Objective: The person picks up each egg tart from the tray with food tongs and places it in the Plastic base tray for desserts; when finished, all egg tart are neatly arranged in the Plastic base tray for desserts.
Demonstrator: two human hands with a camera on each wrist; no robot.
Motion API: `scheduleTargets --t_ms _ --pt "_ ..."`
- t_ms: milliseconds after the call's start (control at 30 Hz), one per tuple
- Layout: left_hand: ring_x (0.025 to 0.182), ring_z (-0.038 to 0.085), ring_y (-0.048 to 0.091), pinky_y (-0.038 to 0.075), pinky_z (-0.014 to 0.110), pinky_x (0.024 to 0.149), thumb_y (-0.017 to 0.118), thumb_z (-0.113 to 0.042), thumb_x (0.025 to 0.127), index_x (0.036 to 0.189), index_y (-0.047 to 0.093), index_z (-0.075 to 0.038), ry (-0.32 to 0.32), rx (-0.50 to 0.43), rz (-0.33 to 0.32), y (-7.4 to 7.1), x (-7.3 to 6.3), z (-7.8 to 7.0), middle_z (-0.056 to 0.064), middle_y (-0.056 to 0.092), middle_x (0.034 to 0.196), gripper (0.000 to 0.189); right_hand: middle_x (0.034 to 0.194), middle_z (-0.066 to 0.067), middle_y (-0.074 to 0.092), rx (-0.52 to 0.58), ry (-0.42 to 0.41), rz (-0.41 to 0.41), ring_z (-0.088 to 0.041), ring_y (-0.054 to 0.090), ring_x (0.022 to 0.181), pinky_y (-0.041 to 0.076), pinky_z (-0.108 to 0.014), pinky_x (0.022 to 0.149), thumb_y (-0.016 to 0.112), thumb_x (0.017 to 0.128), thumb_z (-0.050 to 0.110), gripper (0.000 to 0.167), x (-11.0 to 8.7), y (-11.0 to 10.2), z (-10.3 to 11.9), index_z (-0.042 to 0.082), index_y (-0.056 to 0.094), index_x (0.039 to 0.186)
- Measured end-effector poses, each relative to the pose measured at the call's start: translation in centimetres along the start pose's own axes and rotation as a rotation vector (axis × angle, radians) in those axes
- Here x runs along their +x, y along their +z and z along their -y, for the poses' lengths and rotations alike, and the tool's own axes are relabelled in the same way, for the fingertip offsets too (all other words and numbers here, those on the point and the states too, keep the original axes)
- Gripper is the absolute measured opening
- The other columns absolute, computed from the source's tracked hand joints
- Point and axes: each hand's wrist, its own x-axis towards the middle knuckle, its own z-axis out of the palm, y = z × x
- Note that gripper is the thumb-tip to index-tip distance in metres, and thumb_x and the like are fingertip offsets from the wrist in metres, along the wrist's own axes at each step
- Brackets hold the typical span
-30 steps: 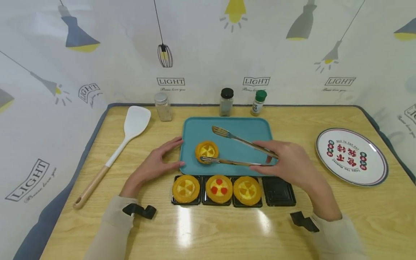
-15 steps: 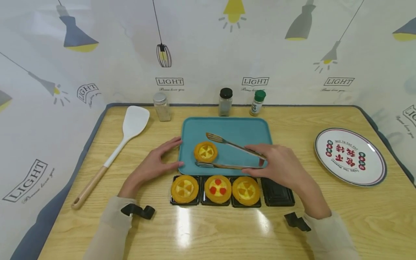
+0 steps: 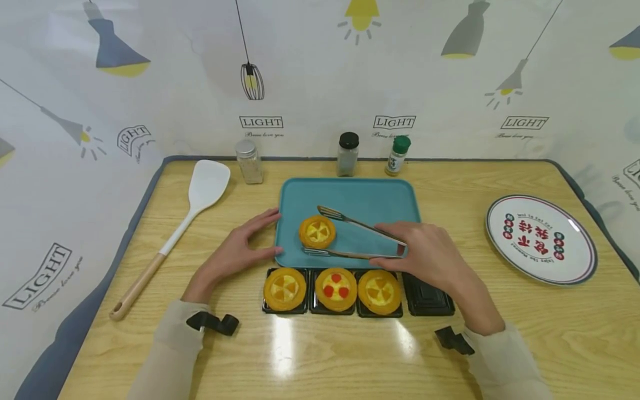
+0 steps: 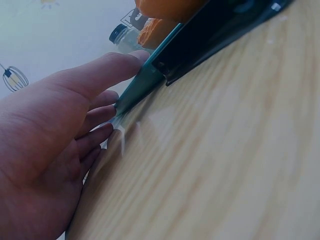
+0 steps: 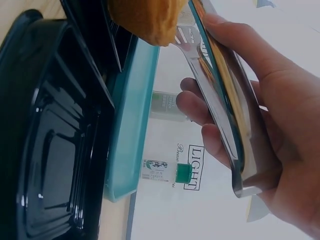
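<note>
In the head view, my right hand (image 3: 430, 253) grips metal tongs (image 3: 360, 254) with slotted tips, held spread over the blue tray (image 3: 370, 194). The tongs' tips stand on either side of an egg tart (image 3: 317, 231) with yellow-orange wedge topping near the tray's left side. The right wrist view shows the thumb on one arm of the tongs (image 5: 240, 110) and fingers around the other. My left hand (image 3: 237, 250) has its thumb and fingers spread, their tips touching the tray's left edge. Its thumb lies against the tray's rim (image 4: 135, 90) in the left wrist view.
Along the tray's front, three black boxes hold tarts, one with red dots (image 3: 336, 290); a fourth black box (image 3: 429, 294) holds nothing. A white spatula (image 3: 192, 214) lies left, a plate (image 3: 542, 239) right. Shakers (image 3: 250, 164) and bottles (image 3: 347, 156) stand behind the tray.
My right hand has moved left with the tongs, and their lower tip has shifted from over the tart to its near side. My left hand stays at the tray's edge.
</note>
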Motion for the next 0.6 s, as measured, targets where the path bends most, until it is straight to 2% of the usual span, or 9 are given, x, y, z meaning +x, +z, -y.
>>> scheduleTargets --t_ms 67,133,233,367,600 --pt "0.146 0.026 0.019 0.014 0.049 0.118 0.076 -0.024 0.088 0.149 0.042 -0.009 0.006 0.011 0.01 -0.1 0.1 0.1 0.007 0.028 0.159 0.071 0.1 -0.004 0.073 -0.003 -0.003 -0.005 0.0 0.052 0.056 0.044 -0.026 0.046 0.08 0.076 0.052 0.061 0.0 0.1 0.0 0.013 0.07 0.122" --pt "0.146 0.024 0.02 0.016 0.048 0.118 0.076 -0.029 0.088 0.149 0.042 -0.013 0.007 0.025 0.014 -0.1 0.2 0.8 0.003 0.028 0.159 0.072 0.099 -0.004 0.073 -0.007 -0.003 -0.008 0.0 0.052 0.055 0.044 -0.026 0.046 0.08 0.076 0.051 0.059 0.0 0.1 0.0 0.013 0.071 0.121" --pt "0.146 0.025 0.02 0.016 0.049 0.118 0.076 -0.028 0.088 0.149 0.042 -0.011 0.01 0.031 0.019 -0.2 0.2 0.6 0.005 0.028 0.159 0.072 0.095 -0.003 0.073 -0.009 -0.004 -0.008 0.0 0.052 0.055 0.044 -0.027 0.045 0.079 0.078 0.051 0.057 0.1 0.1 0.0 0.014 0.071 0.12" --pt "0.145 0.029 0.021 0.016 0.05 0.117 0.076 -0.018 0.087 0.147 0.044 -0.006 -0.002 0.011 0.02 -0.5 -0.2 -1.5 0.01 0.029 0.158 0.069 0.089 -0.001 0.073 -0.006 -0.009 -0.008 -0.001 0.051 0.054 0.042 -0.026 0.044 0.079 0.078 0.05 0.055 0.1 0.1 0.0 0.014 0.072 0.119" --pt "0.146 0.027 0.02 0.015 0.049 0.118 0.075 -0.023 0.089 0.148 0.043 -0.009 -0.007 -0.002 0.017 -0.4 -0.3 -1.3 0.008 0.028 0.158 0.069 0.081 0.001 0.07 -0.007 -0.016 -0.007 -0.003 0.042 0.049 0.034 -0.024 0.04 0.079 0.079 0.048 0.053 0.2 0.3 0.2 0.013 0.072 0.118"
